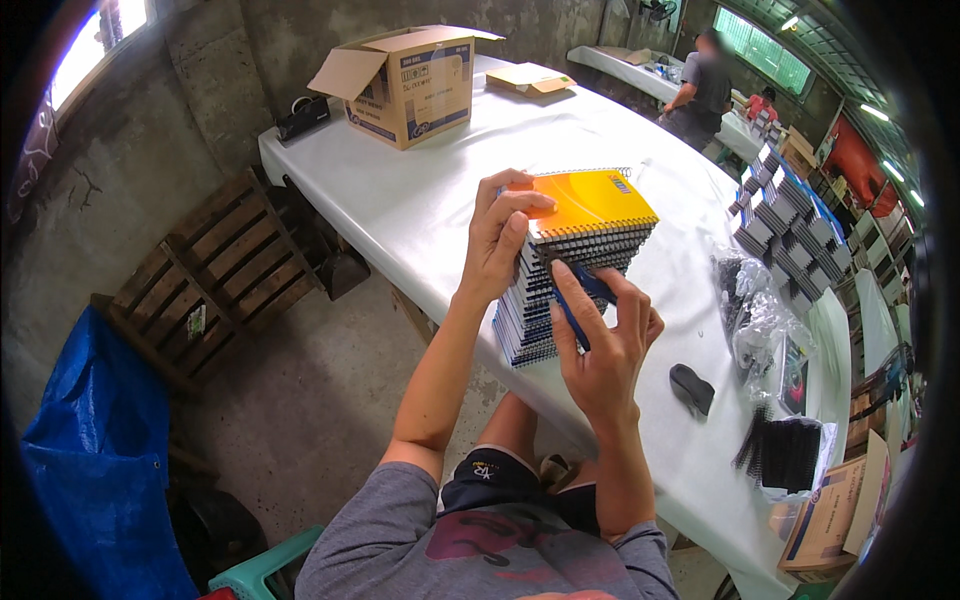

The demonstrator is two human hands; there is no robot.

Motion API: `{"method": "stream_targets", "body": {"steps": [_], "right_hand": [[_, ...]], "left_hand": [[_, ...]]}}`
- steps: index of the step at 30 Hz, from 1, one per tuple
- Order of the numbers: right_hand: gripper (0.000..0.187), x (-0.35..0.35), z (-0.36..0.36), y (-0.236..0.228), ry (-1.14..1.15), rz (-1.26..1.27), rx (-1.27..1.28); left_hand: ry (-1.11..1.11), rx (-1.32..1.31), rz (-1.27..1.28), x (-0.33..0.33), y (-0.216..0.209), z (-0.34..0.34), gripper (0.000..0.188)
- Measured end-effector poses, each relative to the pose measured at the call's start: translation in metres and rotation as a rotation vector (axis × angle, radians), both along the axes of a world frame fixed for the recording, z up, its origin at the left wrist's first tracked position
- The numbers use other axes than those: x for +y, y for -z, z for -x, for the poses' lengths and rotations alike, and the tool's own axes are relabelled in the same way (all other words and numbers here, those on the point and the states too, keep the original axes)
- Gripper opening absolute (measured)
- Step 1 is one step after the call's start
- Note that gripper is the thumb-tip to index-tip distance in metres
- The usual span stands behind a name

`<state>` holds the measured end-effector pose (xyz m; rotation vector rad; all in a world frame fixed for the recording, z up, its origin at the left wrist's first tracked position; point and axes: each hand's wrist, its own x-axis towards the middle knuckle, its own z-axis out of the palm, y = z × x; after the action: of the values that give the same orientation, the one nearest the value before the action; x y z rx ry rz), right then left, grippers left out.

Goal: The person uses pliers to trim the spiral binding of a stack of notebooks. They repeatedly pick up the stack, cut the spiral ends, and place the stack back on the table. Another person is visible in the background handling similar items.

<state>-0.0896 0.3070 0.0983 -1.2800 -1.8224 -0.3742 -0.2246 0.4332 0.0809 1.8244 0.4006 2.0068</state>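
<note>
In front of me a tall stack of spiral notebooks (522,325) stands at the table's near edge, with black wire bindings showing on the side facing me. On top lies a yellow-orange notebook (590,198). My left hand (495,245) grips its left corner, fingers over the cover and thumb at the edge. Blue-handled pliers (571,308) are in my right hand (615,355), closed around the handles. The dark jaws of the pliers are up by the wire bindings just under the top cover. Whether they pinch a wire is too small to tell.
An open cardboard box (412,95) and a flat carton (530,78) sit at the table's far end. To the right are a black object (691,390), plastic-wrapped black wire spirals (745,300), more spirals (785,455) and piled notebooks (790,230). A person (705,90) works farther back.
</note>
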Motion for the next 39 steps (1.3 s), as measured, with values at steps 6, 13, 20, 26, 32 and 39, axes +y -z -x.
{"method": "stream_targets", "body": {"steps": [6,13,20,26,32,39], "right_hand": [[0.037,0.003,-0.001,0.000,-0.186,0.017,0.152],[0.035,-0.008,0.002,-0.013,-0.448,0.338,0.533],[0.035,-0.011,-0.006,-0.015,-0.918,0.946,1.342],[0.038,-0.007,0.002,0.001,-0.444,0.324,0.599],[0.040,-0.013,0.006,0.004,-0.086,0.037,0.123],[0.040,-0.009,0.008,0.006,-0.056,0.050,0.088]], "left_hand": [[-0.020,0.020,-0.003,0.000,0.001,0.000,0.039],[-0.007,0.013,0.001,-0.001,0.003,0.001,0.039],[-0.026,0.045,-0.010,-0.002,0.004,0.002,0.039],[-0.021,0.049,0.009,-0.005,-0.001,0.002,0.038],[-0.056,0.078,0.036,-0.005,0.001,0.004,0.044],[-0.019,0.032,0.023,-0.003,0.001,0.002,0.036]]}}
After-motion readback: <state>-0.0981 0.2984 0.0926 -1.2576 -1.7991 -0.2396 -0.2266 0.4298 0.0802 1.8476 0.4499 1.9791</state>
